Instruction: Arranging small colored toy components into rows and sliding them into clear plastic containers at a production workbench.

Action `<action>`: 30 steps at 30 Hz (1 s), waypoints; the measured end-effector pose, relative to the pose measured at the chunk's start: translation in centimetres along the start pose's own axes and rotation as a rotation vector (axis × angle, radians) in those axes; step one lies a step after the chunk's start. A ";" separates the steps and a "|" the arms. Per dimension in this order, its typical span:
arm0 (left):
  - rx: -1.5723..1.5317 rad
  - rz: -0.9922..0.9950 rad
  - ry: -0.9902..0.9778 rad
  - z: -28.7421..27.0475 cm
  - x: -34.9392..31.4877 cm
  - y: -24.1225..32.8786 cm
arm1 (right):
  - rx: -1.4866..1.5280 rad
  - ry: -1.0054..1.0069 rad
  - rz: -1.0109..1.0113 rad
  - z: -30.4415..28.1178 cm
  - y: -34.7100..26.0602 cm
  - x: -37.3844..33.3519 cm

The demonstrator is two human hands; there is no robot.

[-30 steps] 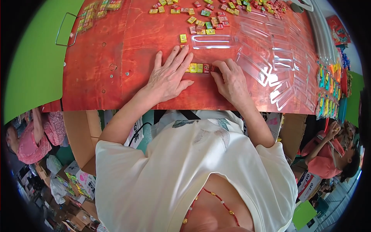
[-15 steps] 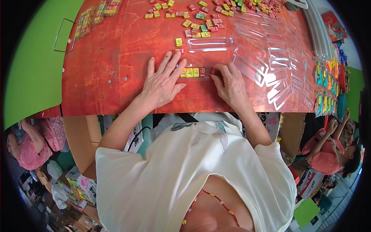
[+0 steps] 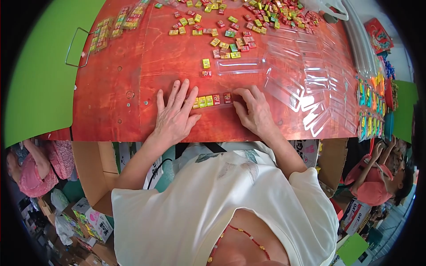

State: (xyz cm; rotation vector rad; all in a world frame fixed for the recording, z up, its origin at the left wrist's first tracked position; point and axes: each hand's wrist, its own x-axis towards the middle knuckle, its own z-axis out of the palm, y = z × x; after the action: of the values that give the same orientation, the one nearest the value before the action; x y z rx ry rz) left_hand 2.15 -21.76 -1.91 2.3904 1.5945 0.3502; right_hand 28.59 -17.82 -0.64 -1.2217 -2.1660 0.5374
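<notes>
Small yellow and red boxes (image 3: 206,101) sit in a row, my left fingers (image 3: 181,97) spread at one end, my right fingers (image 3: 243,93) parted just beside the endmost red box (image 3: 227,98).

The trays (image 3: 240,66) are glossy clear plastic, the tabletop (image 3: 104,97) grained wood, the shirt (image 3: 177,204) smooth, satiny cloth.

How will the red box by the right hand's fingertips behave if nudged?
The red box is tiny beside the right hand, so it's probably light and may skid at a slight push. Its flat, squared shape suggests sliding rather than rolling. The gap between it and the row of boxes could let it shift or twist.
</notes>
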 end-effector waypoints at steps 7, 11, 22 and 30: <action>-0.042 0.127 0.045 0.0 1.3 1.8 | -0.392 0.064 -0.063 -0.1 2.6 8.7; -0.019 0.138 0.009 0.6 2.0 1.7 | -0.680 -0.136 -0.055 0.7 7.5 13.3; -0.247 -0.051 0.172 0.2 0.5 -1.2 | -0.479 0.045 -0.213 -1.1 5.3 13.0; -0.082 -0.090 0.095 0.2 0.2 -1.1 | -0.068 -0.241 -0.243 1.5 -0.8 5.2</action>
State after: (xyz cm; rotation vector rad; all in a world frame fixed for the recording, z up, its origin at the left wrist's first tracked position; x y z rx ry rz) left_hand 1.35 -21.14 -2.41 2.2640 1.6873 0.5077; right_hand 25.00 -13.81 0.22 -0.9477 -2.5118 0.5325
